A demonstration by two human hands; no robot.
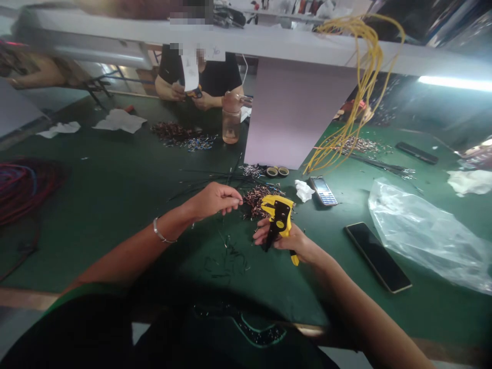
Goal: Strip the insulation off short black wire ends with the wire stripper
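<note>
In my right hand (286,238) is a yellow and black wire stripper (281,218), its jaws pointing up and to the left. My left hand (220,199) is closed in a pinch a little to the left of the jaws. Whatever is between its fingertips is too small to make out. Just behind both hands lies a heap of short wire pieces with coppery ends (255,197). Long thin black wires (215,179) stretch across the table beyond my left hand. Small dark scraps (226,261) are scattered on the green table (154,256) closer to me.
A keypad phone (323,191), crumpled tissue (304,190), black smartphone (378,256) and clear plastic bag (426,230) lie to the right. Yellow wires (361,87) hang from the shelf. Across the table, a person (200,77) works near a bottle (231,123). Wire coils (26,184) sit left.
</note>
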